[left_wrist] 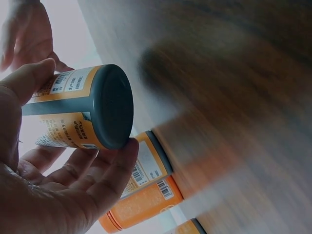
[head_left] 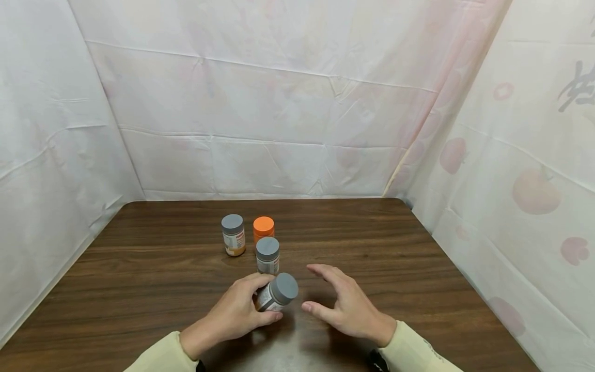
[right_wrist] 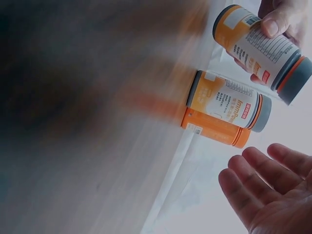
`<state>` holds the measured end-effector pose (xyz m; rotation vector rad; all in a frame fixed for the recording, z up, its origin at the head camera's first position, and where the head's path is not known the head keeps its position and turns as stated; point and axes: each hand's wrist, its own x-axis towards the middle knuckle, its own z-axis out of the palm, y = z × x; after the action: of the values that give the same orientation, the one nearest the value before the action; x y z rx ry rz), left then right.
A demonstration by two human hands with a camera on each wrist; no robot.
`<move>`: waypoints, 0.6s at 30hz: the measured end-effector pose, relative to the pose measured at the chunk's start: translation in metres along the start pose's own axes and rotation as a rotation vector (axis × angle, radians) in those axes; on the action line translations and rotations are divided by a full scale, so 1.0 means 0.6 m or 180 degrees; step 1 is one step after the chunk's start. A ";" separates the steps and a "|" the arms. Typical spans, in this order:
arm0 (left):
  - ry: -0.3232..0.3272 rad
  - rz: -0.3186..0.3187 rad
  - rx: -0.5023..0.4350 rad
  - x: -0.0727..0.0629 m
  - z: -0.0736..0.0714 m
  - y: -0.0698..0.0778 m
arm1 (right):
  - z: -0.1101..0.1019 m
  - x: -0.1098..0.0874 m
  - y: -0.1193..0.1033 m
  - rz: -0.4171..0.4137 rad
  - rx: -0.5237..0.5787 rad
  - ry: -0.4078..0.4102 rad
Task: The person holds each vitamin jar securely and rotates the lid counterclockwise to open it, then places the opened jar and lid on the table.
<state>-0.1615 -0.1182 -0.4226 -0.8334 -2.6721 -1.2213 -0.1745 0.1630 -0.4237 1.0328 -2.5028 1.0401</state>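
My left hand grips a grey-capped pill bottle round its body, thumb on one side and fingers on the other. The bottle is tilted, its cap toward the right; in the left wrist view its dark base is off the table. My right hand is held apart to the right of the cap, fingers spread and nothing in it. Just beyond the held bottle stands a second grey-capped bottle. Its label, orange and white, shows in the right wrist view.
Behind the second bottle stands an orange bottle, partly hidden by it. To its left is another grey-capped bottle, upright. All stand on a dark wooden table, with white sheeting hung round its back and sides.
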 end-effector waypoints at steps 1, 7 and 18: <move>-0.0002 -0.0006 0.0007 0.001 0.001 0.001 | 0.001 0.000 -0.001 -0.0014 0.0001 0.0012; -0.0009 0.0000 0.0117 0.006 0.006 0.004 | 0.006 0.003 -0.006 -0.0007 0.0039 0.0014; -0.0061 0.0013 0.0239 0.012 0.014 0.012 | 0.015 0.013 -0.018 -0.0028 0.0146 -0.0006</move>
<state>-0.1627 -0.1054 -0.4215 -0.8434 -2.7113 -1.1099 -0.1724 0.1475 -0.4211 1.0570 -2.4846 1.0994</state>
